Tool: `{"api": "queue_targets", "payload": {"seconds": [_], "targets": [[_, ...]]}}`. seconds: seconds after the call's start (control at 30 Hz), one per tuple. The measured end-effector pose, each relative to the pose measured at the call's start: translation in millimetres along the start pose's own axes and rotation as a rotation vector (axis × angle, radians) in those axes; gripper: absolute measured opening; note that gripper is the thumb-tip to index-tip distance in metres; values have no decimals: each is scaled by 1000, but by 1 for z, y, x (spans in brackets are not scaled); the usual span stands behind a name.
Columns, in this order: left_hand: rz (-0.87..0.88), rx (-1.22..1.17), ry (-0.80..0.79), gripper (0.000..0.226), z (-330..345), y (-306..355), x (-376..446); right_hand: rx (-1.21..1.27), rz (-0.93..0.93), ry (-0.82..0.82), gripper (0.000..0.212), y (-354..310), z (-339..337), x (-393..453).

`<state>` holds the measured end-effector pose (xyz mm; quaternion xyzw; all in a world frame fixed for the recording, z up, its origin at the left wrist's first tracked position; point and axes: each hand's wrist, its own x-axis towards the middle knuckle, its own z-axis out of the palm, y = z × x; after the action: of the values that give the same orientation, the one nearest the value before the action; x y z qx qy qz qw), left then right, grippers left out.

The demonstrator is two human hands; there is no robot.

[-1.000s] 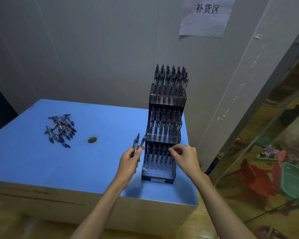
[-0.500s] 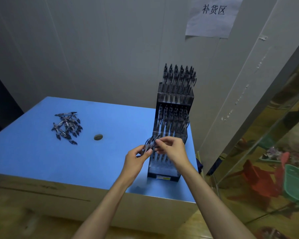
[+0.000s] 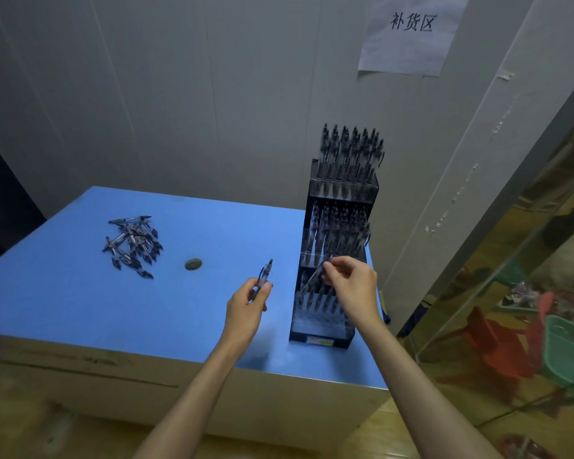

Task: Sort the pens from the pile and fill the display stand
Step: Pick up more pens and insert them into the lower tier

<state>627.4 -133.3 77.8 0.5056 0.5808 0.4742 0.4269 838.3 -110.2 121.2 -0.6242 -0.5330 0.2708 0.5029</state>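
Pens (image 3: 132, 243) lay in a loose pile on the far left of the blue table (image 3: 80, 293), well apart from the display stand (image 3: 337, 260) at the table's right edge. In the head view, the only one, the stand's top and middle tiers looked packed with upright pens, while the bottom tier held a row with room left at its near left side.

The right hand (image 3: 353, 286) pinched one pen (image 3: 314, 274) between thumb and fingertips, the pen slanted with its lower end at the bottom tier. The left hand (image 3: 247, 304) hung just left of the stand, its fingers curled round a spare pen (image 3: 265, 274) that pointed up and away.

The step in hand appeared to be seating a pen in the bottom tier. The next move would likely call for tipping that pen upright into a free slot, then passing over the spare.

A paper sign (image 3: 410, 34) on the wall read "补货区". A small yellow label (image 3: 320, 341) on the stand's base was too small to read. A dark round spot (image 3: 193, 264) marked the table near the pile.
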Motion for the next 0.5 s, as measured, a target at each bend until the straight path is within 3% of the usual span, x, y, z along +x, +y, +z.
{"api": "queue_targets", "payload": {"seconds": [0.17, 0.5], "targets": [[-5, -19, -7, 22, -5, -1, 1, -279, -178, -27, 17, 5, 7, -2], [-22, -38, -20, 19, -19, -4, 0, -326, -199, -83, 19, 16, 28, -6]]}}
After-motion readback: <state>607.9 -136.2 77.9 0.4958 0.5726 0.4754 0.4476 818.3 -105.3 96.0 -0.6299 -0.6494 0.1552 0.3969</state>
